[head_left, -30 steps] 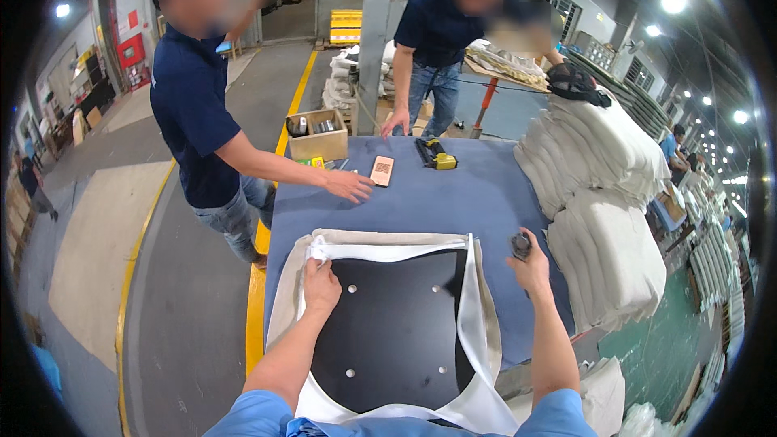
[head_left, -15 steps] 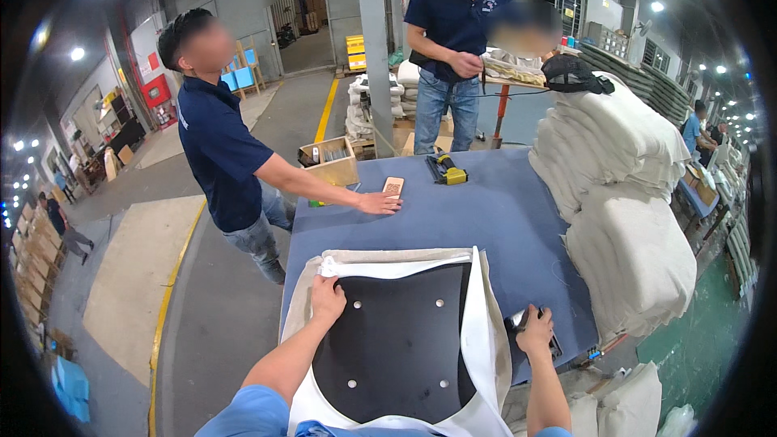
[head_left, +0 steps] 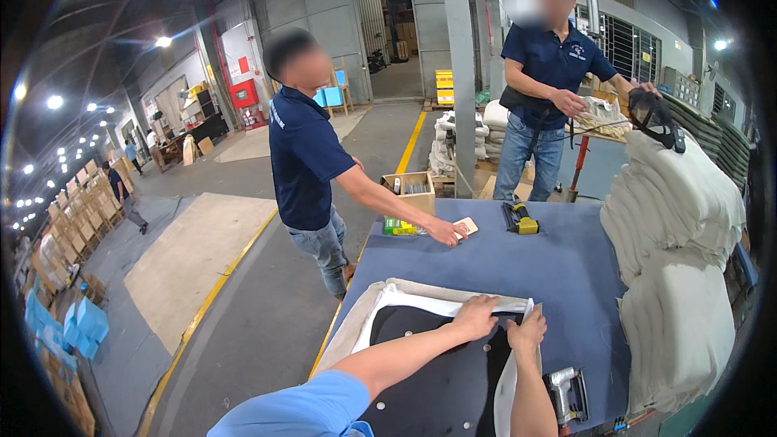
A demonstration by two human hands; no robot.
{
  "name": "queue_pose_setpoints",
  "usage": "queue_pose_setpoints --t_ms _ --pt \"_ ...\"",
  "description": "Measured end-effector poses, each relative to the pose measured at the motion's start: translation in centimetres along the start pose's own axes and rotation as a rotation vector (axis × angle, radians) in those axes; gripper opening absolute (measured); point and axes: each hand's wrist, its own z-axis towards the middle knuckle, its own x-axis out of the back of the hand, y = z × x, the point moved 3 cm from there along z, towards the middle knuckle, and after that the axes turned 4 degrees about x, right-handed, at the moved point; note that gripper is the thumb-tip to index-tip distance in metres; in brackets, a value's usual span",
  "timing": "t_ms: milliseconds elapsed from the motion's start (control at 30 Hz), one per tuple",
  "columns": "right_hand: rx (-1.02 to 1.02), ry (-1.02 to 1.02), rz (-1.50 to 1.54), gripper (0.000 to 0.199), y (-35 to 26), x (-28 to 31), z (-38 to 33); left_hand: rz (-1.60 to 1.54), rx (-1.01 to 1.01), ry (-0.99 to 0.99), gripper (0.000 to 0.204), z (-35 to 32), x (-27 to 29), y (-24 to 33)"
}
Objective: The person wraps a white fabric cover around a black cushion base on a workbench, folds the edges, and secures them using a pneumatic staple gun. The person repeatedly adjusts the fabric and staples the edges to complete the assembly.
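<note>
In front of me lies a black panel (head_left: 421,392) with several round holes, set inside a white and beige fabric cover (head_left: 362,320) whose edges fold up around it. My left hand (head_left: 476,318) reaches across to the far edge, fingers curled over the fabric near the far right corner. Beside it, my right hand (head_left: 528,332) grips the cover at that same corner. A silver and black staple gun (head_left: 568,396) rests on the table just right of my right forearm, apart from my hand.
The blue-topped table (head_left: 558,267) bears tall stacks of white padded pieces (head_left: 680,307) on the right. Farther back lie a yellow-black staple gun (head_left: 520,218) and a wooden box (head_left: 417,194). A person on the left touches a pale flat rectangular thing (head_left: 465,228); another stands behind.
My right hand has let go of the staple gun and moved to the cover's far right corner. My left hand has shifted right along the far edge. The view has swung left.
</note>
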Motion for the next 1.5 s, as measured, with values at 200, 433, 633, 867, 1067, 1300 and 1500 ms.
queue_pose_setpoints --t_ms 200,433,633,867,1067,1300,1500 --pt "-0.005 0.117 0.094 0.062 4.5 -1.1 3.7 0.172 0.010 -0.300 0.052 4.3 -3.5 3.9" --pt "-0.111 0.274 0.257 0.033 5.4 -2.8 3.7 0.197 0.023 -0.323 0.026 7.4 -7.0 2.6" --pt "-0.158 0.275 0.362 0.025 6.3 -2.1 4.3 0.152 0.029 -0.342 0.025 9.4 -9.3 2.5" --pt "-0.276 0.357 0.467 0.026 8.0 -2.4 3.5 0.064 -0.089 -0.292 0.025 10.0 -10.2 1.7" --pt "-0.272 0.405 0.694 0.022 9.5 -3.2 3.5 -0.059 -0.023 -0.250 0.024 10.1 -10.7 1.8" --pt "-0.239 0.357 0.909 0.022 9.4 -4.7 4.1 -0.152 0.009 -0.157 0.026 10.2 -11.6 0.7" --pt "-0.210 0.337 0.889 0.022 9.7 -4.9 4.5 -0.273 0.099 -0.152 0.026 9.8 -11.9 0.9"
